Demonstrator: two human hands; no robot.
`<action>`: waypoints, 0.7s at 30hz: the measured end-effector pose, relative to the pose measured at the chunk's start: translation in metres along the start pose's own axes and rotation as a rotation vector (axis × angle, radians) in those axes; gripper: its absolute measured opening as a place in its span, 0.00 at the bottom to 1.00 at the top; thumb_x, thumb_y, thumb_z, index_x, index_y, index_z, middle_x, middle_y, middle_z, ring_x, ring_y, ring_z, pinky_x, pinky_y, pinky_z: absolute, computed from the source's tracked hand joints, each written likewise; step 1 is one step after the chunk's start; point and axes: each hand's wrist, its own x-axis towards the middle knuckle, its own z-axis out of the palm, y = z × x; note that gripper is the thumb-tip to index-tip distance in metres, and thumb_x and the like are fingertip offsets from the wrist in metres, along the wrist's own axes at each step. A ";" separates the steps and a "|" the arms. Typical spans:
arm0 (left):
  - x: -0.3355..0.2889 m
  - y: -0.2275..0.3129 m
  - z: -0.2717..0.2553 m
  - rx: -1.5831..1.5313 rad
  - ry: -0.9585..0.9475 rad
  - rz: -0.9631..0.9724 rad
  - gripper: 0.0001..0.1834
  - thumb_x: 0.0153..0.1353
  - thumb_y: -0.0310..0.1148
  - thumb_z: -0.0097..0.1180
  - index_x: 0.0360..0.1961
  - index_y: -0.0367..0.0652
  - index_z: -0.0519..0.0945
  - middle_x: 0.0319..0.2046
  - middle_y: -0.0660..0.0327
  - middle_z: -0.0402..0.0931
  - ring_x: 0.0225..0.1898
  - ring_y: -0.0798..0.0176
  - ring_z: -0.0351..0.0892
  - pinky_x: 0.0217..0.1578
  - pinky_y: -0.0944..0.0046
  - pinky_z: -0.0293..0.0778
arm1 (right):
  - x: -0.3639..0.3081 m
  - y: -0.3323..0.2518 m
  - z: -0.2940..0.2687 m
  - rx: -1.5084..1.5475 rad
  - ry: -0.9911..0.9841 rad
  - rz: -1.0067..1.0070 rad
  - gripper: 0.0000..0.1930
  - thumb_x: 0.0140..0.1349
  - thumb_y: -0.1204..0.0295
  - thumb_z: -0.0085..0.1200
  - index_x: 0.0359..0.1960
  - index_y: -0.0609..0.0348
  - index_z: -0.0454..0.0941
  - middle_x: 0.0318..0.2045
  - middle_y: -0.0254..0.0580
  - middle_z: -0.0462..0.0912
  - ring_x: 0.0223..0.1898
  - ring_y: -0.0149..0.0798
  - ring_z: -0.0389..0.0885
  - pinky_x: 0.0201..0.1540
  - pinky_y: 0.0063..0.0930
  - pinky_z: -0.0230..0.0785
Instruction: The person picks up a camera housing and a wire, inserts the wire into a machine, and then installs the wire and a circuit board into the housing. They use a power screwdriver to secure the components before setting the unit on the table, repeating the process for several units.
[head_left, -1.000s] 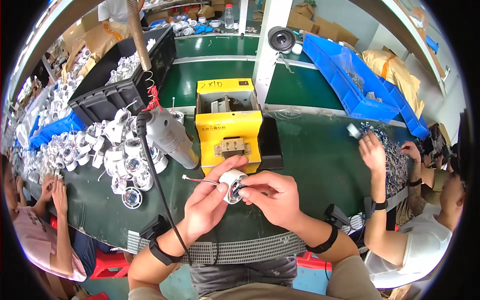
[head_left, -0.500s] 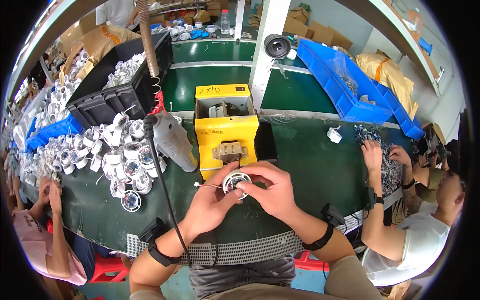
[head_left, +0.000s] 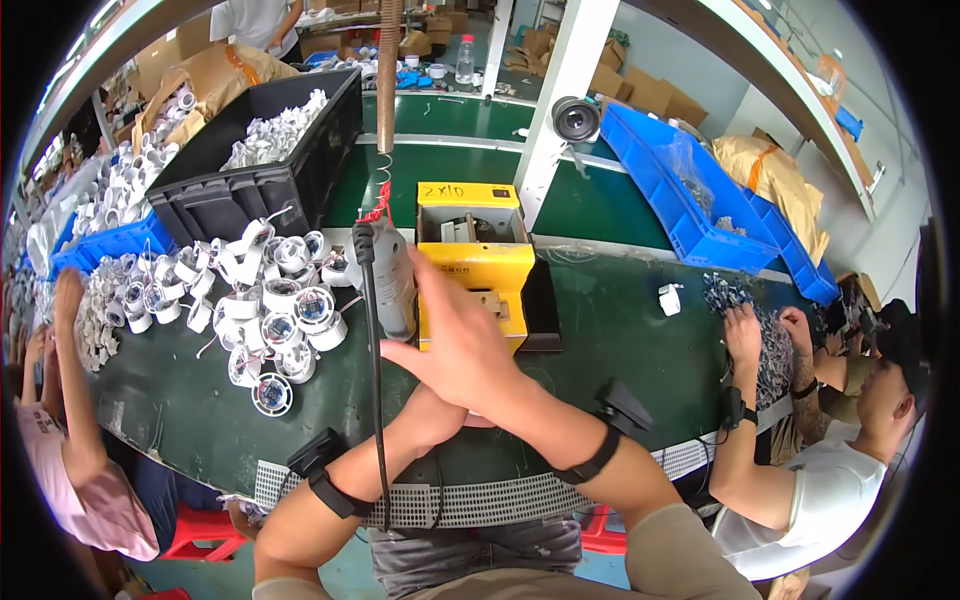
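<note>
The right hand (head_left: 462, 335) crosses above the left hand (head_left: 434, 416), thumb and fingers spread wide beside a grey cylindrical power tool (head_left: 396, 300); I cannot tell whether they touch. The left hand is partly hidden, its grip unclear. The tool, black-cabled at its top, stands nearly upright, left of a boxy yellow machine (head_left: 472, 263), right of heaped white round housings (head_left: 280, 327).

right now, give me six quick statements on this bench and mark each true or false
1. The right hand is open near the grey tool. True.
2. The left hand is fully in view. False: the right hand and wrist partly hide it.
3. The machine is yellow. True.
4. The black crate stands right of the machine. False: it stands left.
5. The bottle has a blue cap. False: red.
6. The bench top is green. True.
</note>
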 end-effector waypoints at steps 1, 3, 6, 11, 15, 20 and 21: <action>0.001 -0.002 -0.001 -0.013 0.008 -0.038 0.17 0.67 0.28 0.47 0.56 0.36 0.67 0.48 0.52 0.73 0.49 0.55 0.77 0.46 0.56 0.79 | 0.003 -0.001 0.005 -0.032 -0.124 0.072 0.40 0.50 0.63 0.66 0.61 0.62 0.58 0.46 0.55 0.77 0.48 0.51 0.79 0.48 0.40 0.71; 0.001 0.000 -0.005 -0.010 0.019 -0.077 0.17 0.68 0.30 0.47 0.56 0.37 0.67 0.50 0.52 0.73 0.50 0.53 0.77 0.45 0.54 0.80 | 0.006 0.001 0.016 0.084 -0.078 0.072 0.39 0.51 0.62 0.65 0.62 0.62 0.57 0.46 0.56 0.77 0.47 0.51 0.79 0.48 0.39 0.71; 0.001 -0.006 -0.008 -0.130 0.004 -0.071 0.17 0.67 0.29 0.47 0.56 0.39 0.67 0.50 0.53 0.73 0.50 0.54 0.76 0.45 0.54 0.80 | 0.002 0.000 0.011 0.284 0.013 -0.003 0.38 0.55 0.66 0.60 0.63 0.63 0.52 0.39 0.53 0.77 0.40 0.47 0.80 0.42 0.36 0.72; 0.013 -0.018 -0.013 -0.071 0.075 -0.224 0.19 0.65 0.24 0.44 0.57 0.32 0.67 0.45 0.55 0.74 0.40 0.60 0.79 0.41 0.61 0.83 | 0.008 0.009 -0.021 0.792 0.454 -0.156 0.34 0.60 0.73 0.46 0.65 0.64 0.43 0.25 0.40 0.71 0.21 0.31 0.71 0.28 0.25 0.69; 0.013 -0.014 -0.010 -0.064 0.119 -0.247 0.17 0.66 0.23 0.43 0.55 0.31 0.69 0.42 0.54 0.76 0.38 0.57 0.81 0.42 0.60 0.83 | 0.012 0.020 -0.020 0.769 0.505 0.024 0.25 0.65 0.73 0.42 0.61 0.63 0.50 0.19 0.38 0.68 0.15 0.30 0.67 0.22 0.24 0.64; 0.013 -0.012 -0.010 -0.040 0.142 -0.258 0.18 0.65 0.23 0.43 0.56 0.31 0.68 0.44 0.53 0.74 0.38 0.58 0.80 0.40 0.61 0.83 | 0.015 0.024 -0.012 0.724 0.511 0.058 0.19 0.67 0.72 0.41 0.57 0.63 0.54 0.16 0.38 0.67 0.14 0.30 0.66 0.20 0.24 0.62; 0.012 -0.012 -0.011 -0.057 0.145 -0.253 0.19 0.65 0.23 0.44 0.56 0.31 0.67 0.45 0.53 0.73 0.39 0.59 0.80 0.39 0.61 0.83 | 0.015 0.024 -0.011 0.729 0.507 0.062 0.19 0.67 0.72 0.41 0.57 0.63 0.54 0.16 0.38 0.67 0.14 0.30 0.66 0.20 0.24 0.62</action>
